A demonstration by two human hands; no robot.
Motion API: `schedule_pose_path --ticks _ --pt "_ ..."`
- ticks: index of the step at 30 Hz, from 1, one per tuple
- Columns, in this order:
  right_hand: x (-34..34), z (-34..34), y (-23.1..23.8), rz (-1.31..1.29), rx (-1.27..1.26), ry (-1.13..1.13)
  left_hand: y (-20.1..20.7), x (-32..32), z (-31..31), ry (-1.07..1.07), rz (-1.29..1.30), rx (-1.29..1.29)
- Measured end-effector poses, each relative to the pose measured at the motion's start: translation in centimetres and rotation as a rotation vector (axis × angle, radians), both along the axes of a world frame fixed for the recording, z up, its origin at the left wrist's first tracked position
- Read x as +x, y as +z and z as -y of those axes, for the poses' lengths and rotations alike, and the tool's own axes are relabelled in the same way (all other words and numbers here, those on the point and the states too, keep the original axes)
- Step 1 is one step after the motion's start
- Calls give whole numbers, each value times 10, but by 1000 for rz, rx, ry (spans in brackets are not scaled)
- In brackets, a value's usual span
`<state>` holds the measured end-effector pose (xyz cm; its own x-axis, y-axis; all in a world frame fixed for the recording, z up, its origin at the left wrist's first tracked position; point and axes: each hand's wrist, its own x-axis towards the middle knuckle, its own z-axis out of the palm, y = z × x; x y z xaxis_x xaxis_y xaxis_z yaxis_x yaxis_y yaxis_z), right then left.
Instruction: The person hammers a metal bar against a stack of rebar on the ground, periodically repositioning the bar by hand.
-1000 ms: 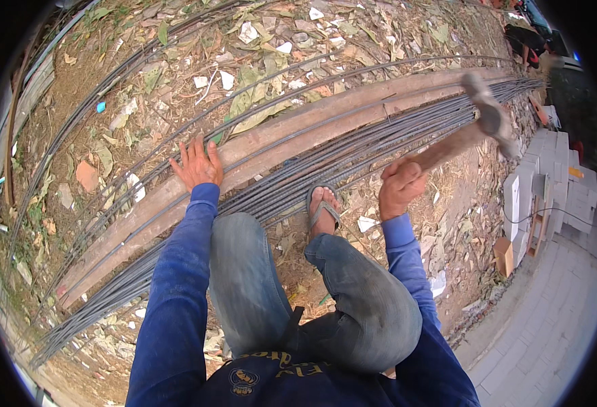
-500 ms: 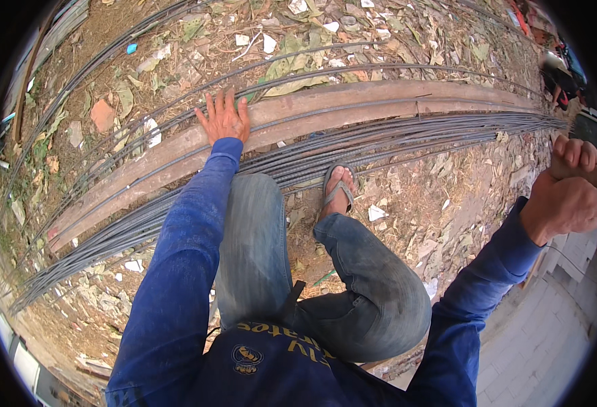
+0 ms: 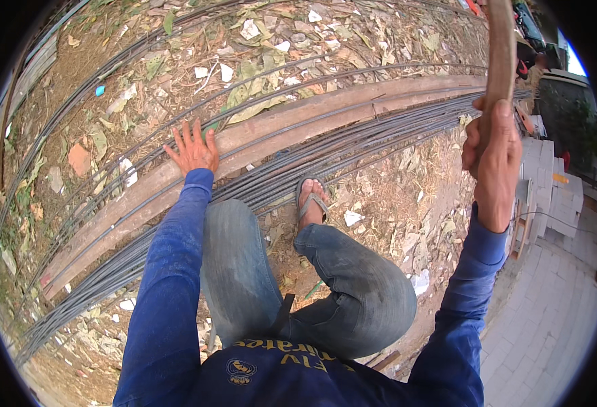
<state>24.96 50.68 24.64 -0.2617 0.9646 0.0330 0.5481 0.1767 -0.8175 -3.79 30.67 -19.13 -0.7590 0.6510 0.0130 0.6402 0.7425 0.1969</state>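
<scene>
My left hand (image 3: pixel 195 150) lies flat with spread fingers at the far edge of a long wooden board (image 3: pixel 291 112) on the ground. A thin metal rod runs along the board's top, just under that wrist. Beside the board, on the near side, lies a bundle of long grey steel rods (image 3: pixel 271 184). My right hand (image 3: pixel 496 159) is raised at the right, fingers wrapped round a wooden stick (image 3: pixel 500 51) that stands up from the fist. The stick's upper end is cut off by the picture's edge.
Leaves, straw and broken white tile pieces (image 3: pixel 354 218) litter the dirt ground. More loose rods (image 3: pixel 118 60) curve across the far left. At the right are stacked pale blocks (image 3: pixel 548 190) and a grey paved floor (image 3: pixel 536 325). My sandalled foot (image 3: pixel 311 201) stands near the rod bundle.
My right hand has moved left and turned; the wooden stick now shows upright in it. My left hand stays flat on the board. The view has shifted a little to the right.
</scene>
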Motion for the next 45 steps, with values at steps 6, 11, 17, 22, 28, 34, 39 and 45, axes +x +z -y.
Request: schedule_pose_path --ticks 6,11,17,22,28,34,39,45 --pt "33 -78 23 -580 680 19 6 12 -16 -22 67 25" --pt "179 -6 -312 887 153 -107 11 38 -33 -48 108 75" --pt "86 -59 -115 87 -303 -159 11 9 -10 27 72 88" --pt "51 -83 54 -84 507 -150 11 13 -13 13 50 107" --pt "95 -35 -190 -23 409 -298 18 14 -16 10 13 98" --pt "122 -32 -185 271 -552 -219 11 10 -7 27 34 96" --pt "65 -25 -36 -16 160 -134 16 5 -6 32 45 89" --pt "67 21 -186 -169 371 -152 15 11 -21 -6 39 96"
